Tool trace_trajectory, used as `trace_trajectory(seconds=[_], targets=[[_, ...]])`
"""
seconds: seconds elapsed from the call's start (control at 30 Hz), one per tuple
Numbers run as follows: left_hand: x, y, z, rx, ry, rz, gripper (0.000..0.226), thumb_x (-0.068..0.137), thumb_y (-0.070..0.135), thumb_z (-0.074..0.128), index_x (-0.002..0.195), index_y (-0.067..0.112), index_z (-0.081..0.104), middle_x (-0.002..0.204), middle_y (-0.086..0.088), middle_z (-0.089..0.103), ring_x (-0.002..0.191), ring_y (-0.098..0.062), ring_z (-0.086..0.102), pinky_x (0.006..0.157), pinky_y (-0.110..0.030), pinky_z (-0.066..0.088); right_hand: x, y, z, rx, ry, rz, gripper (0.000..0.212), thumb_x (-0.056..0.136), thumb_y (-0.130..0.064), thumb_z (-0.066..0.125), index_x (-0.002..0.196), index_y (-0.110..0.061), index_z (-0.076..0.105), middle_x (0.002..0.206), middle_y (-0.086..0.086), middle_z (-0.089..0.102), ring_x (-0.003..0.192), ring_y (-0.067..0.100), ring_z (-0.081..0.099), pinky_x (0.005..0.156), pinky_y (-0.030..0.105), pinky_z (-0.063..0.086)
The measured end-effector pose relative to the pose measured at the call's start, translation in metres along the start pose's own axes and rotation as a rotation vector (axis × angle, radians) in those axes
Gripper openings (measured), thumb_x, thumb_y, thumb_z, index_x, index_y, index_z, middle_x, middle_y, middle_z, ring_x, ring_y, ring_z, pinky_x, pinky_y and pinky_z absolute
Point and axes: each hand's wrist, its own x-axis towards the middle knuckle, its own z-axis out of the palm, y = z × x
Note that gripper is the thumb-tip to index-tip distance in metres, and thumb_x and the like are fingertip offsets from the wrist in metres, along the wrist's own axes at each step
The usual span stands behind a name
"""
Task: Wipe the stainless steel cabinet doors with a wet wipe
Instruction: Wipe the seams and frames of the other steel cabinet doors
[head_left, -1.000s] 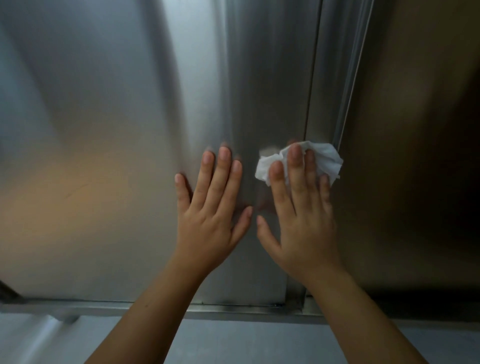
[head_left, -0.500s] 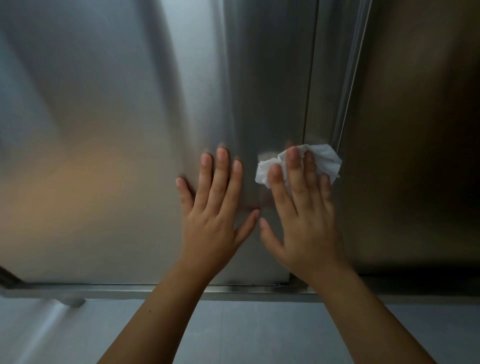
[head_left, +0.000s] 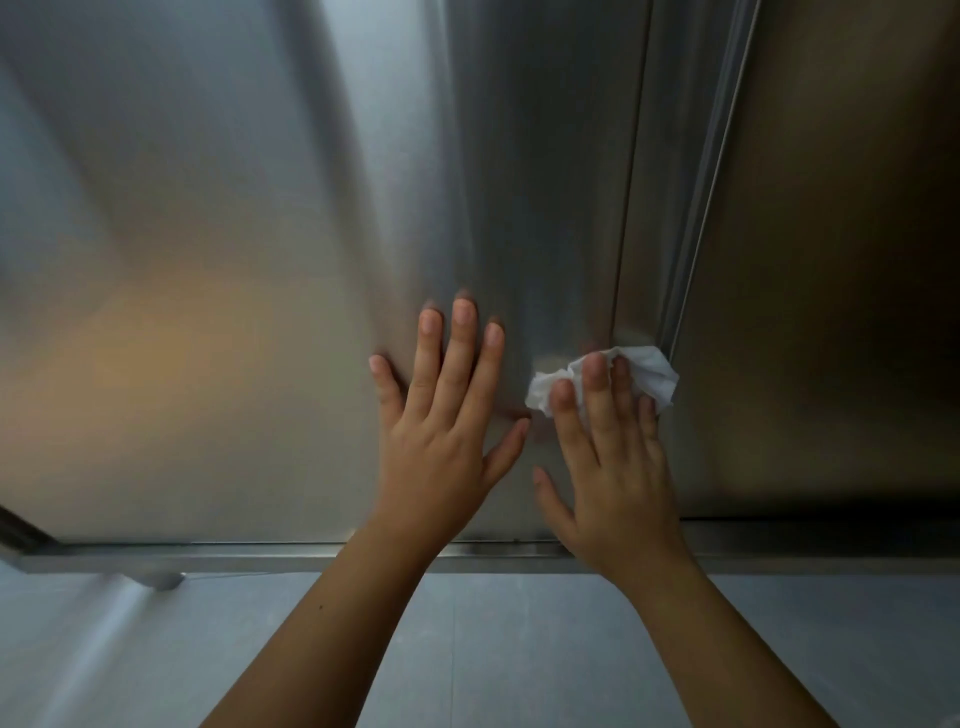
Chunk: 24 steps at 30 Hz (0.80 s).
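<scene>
A brushed stainless steel cabinet door (head_left: 249, 249) fills the left and middle of the view. A darker door (head_left: 831, 270) stands to its right, past a vertical seam (head_left: 631, 208). My left hand (head_left: 441, 426) lies flat on the left door, fingers straight and spread. My right hand (head_left: 613, 467) presses a crumpled white wet wipe (head_left: 654, 374) against the door beside the seam with straight fingers. Much of the wipe is hidden under those fingers.
A steel bottom rail (head_left: 260, 556) runs across below the doors. Grey tiled floor (head_left: 493, 649) lies beneath it. A dark edge (head_left: 15, 527) shows at the far left.
My right hand and the wipe have slid slightly down the door. The view has shifted, so more floor shows below the rail. My left hand stays flat in place.
</scene>
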Motion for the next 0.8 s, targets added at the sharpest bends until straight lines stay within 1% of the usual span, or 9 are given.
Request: trace_trajectory(seconds=[0.23, 0.33, 0.4, 0.47, 0.53, 0.6, 0.67, 0.73, 0.8], targets=[[-0.016, 0.0, 0.008, -0.006, -0.031, 0.024, 0.085, 0.091, 0.05, 0.045, 0.152, 0.019, -0.006, 0.157, 0.001, -0.019, 0.145, -0.019, -0.012, 0.113, -0.052, -0.003, 0.015, -0.004, -0.01, 0.018, -0.011, 0.028, 0.068, 0.099, -0.046, 0.022, 0.15, -0.016, -0.009, 0.156, 0.002, -0.02, 0.145, 0.027, -0.005, 0.117, 0.045, 0.006], [-0.015, 0.002, 0.007, -0.008, -0.038, 0.019, 0.083, 0.092, 0.051, 0.042, 0.152, 0.019, -0.007, 0.157, 0.002, -0.019, 0.145, -0.019, -0.012, 0.113, -0.052, -0.004, 0.009, 0.0, -0.003, 0.018, 0.011, 0.017, 0.07, 0.098, -0.041, 0.03, 0.15, -0.016, -0.009, 0.156, 0.001, -0.02, 0.145, 0.025, -0.007, 0.117, 0.044, 0.006], [-0.014, 0.001, 0.007, -0.002, -0.047, 0.019, 0.084, 0.092, 0.051, 0.042, 0.152, 0.019, -0.007, 0.157, 0.001, -0.02, 0.145, -0.019, -0.012, 0.113, -0.052, -0.004, -0.006, -0.002, 0.005, 0.033, 0.008, 0.033, 0.077, 0.093, -0.038, 0.039, 0.15, -0.015, -0.008, 0.157, 0.003, -0.018, 0.145, 0.026, -0.006, 0.116, 0.045, 0.009], [-0.015, 0.002, 0.006, 0.0, -0.056, 0.019, 0.086, 0.091, 0.051, 0.044, 0.152, 0.018, -0.007, 0.156, 0.001, -0.021, 0.145, -0.02, -0.013, 0.113, -0.052, -0.005, -0.028, -0.005, 0.015, 0.067, -0.012, 0.047, 0.081, 0.09, -0.035, 0.043, 0.151, -0.015, -0.006, 0.158, 0.004, -0.014, 0.146, 0.026, -0.003, 0.115, 0.046, 0.012], [-0.014, 0.003, 0.005, -0.006, -0.067, 0.01, 0.088, 0.09, 0.051, 0.045, 0.151, 0.019, -0.008, 0.156, 0.001, -0.021, 0.144, -0.02, -0.013, 0.113, -0.052, -0.005, -0.05, -0.006, 0.024, 0.092, -0.045, 0.057, 0.077, 0.091, -0.033, 0.042, 0.151, -0.015, -0.004, 0.159, 0.004, -0.011, 0.146, 0.026, 0.0, 0.115, 0.045, 0.013], [-0.013, 0.004, 0.003, -0.021, -0.082, -0.006, 0.089, 0.088, 0.051, 0.046, 0.151, 0.02, -0.009, 0.156, 0.002, -0.022, 0.144, -0.019, -0.014, 0.113, -0.052, -0.005, -0.064, -0.007, 0.03, 0.093, -0.074, 0.066, 0.066, 0.098, -0.036, 0.03, 0.152, -0.015, -0.003, 0.159, 0.004, -0.009, 0.146, 0.026, 0.0, 0.115, 0.044, 0.012], [-0.014, 0.005, 0.002, -0.031, -0.089, -0.009, 0.091, 0.087, 0.05, 0.047, 0.151, 0.02, -0.01, 0.156, 0.002, -0.022, 0.144, -0.019, -0.014, 0.113, -0.052, -0.006, -0.069, -0.006, 0.031, 0.093, -0.096, 0.08, 0.062, 0.1, -0.04, 0.021, 0.152, -0.015, -0.003, 0.159, 0.005, -0.009, 0.146, 0.025, -0.001, 0.116, 0.043, 0.01], [-0.013, 0.006, 0.002, -0.044, -0.098, -0.012, 0.093, 0.086, 0.05, 0.048, 0.151, 0.02, -0.01, 0.156, 0.003, -0.023, 0.144, -0.019, -0.015, 0.113, -0.052, -0.007, -0.063, -0.006, 0.028, 0.098, -0.094, 0.071, 0.062, 0.1, -0.041, 0.021, 0.151, -0.015, -0.003, 0.159, 0.004, -0.01, 0.146, 0.025, -0.002, 0.117, 0.042, 0.007], [-0.012, 0.006, 0.001, -0.046, -0.102, -0.02, 0.095, 0.085, 0.051, 0.051, 0.151, 0.02, -0.011, 0.155, 0.003, -0.023, 0.144, -0.019, -0.016, 0.113, -0.052, -0.007, -0.048, -0.007, 0.021, 0.093, -0.061, 0.064, 0.066, 0.098, -0.039, 0.029, 0.151, -0.015, -0.003, 0.158, 0.003, -0.012, 0.146, 0.025, -0.003, 0.117, 0.042, 0.005]])
